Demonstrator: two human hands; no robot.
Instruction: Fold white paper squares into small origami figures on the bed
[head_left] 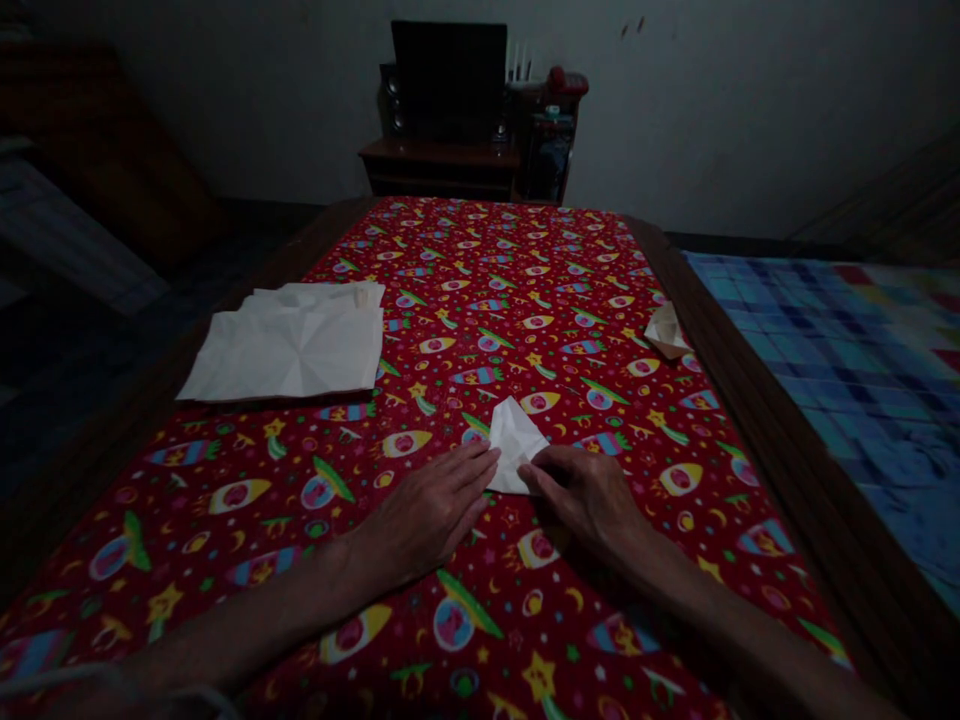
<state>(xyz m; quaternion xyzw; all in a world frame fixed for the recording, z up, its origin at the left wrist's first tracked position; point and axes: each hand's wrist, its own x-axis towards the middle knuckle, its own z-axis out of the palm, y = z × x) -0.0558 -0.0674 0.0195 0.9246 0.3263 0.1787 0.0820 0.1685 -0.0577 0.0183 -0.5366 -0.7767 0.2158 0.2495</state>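
Note:
A small folded piece of white paper (512, 432) lies on the red patterned cloth (420, 640), its pointed end facing away from me. My left hand (442, 500) rests flat with fingers stretched out, the fingertips touching the paper's left edge. At the paper's lower right edge, my right hand (589, 495) pinches it between thumb and fingers. The right fingers hide part of that edge.
A stack of creased white paper sheets (300, 345) lies to the left. Another folded paper piece (666, 332) sits near the cloth's right edge. Beyond the table's far end stand a dark monitor (450, 80) and a wooden desk (442, 155).

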